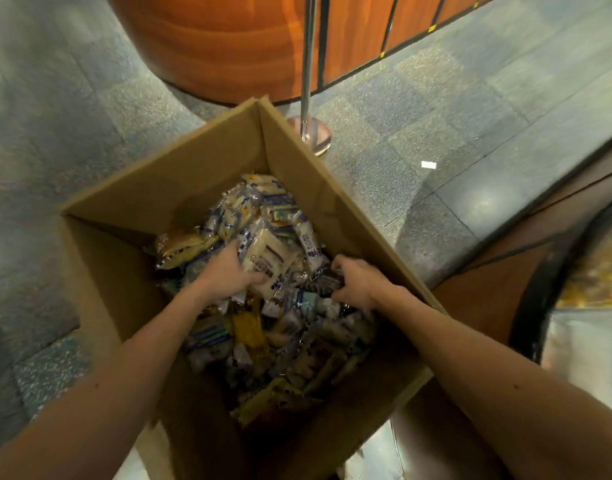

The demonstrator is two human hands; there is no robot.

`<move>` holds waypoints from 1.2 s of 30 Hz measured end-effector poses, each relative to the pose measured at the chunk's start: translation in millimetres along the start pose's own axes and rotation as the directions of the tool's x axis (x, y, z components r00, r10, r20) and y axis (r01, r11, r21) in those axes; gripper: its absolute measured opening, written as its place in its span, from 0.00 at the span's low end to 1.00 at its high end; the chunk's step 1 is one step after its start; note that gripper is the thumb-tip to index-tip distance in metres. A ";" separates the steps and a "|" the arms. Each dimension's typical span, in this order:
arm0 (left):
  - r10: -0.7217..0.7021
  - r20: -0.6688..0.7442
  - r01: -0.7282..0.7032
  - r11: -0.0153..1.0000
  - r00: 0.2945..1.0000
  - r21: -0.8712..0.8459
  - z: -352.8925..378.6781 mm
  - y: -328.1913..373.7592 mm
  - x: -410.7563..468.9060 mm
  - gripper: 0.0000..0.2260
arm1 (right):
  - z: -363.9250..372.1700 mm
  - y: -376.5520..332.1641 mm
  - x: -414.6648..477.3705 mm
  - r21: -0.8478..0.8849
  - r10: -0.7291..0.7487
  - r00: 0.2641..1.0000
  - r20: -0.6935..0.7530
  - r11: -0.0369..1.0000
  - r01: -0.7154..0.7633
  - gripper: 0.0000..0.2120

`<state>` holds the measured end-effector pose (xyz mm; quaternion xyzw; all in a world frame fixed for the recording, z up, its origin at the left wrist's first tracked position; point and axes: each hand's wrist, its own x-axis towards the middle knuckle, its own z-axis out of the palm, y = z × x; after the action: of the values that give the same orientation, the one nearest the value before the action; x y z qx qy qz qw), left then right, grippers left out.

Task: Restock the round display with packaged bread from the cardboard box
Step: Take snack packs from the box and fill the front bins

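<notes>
Dozens of packs (284,334) fill the box (124,278). We judge them light, soft and easily crushed, with slippery film, so they are best taken by the flat sides or a crimped end, without squeezing. Our left hand (232,271) curls round a white pack (266,261) lying just right of it, thumb on top. Our right hand (355,282) is fisted on dark packs (327,280) at its fingertips. The display (488,299) stands right of that hand, past the box wall.
</notes>
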<state>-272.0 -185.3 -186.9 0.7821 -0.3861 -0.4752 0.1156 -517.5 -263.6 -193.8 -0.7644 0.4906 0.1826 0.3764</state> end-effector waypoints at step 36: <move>0.451 0.878 -0.465 0.819 0.161 -0.336 395.4 392.0 -420.4 0.60 | 64.0 223.9 -661.8 0.535 0.839 0.430 -0.333 -0.207 0.819 0.10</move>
<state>-900.0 -76.3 96.6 0.2077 -0.5983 -0.7739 0.0048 -1009.6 137.4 105.1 -0.0528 0.5182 -0.7225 0.4547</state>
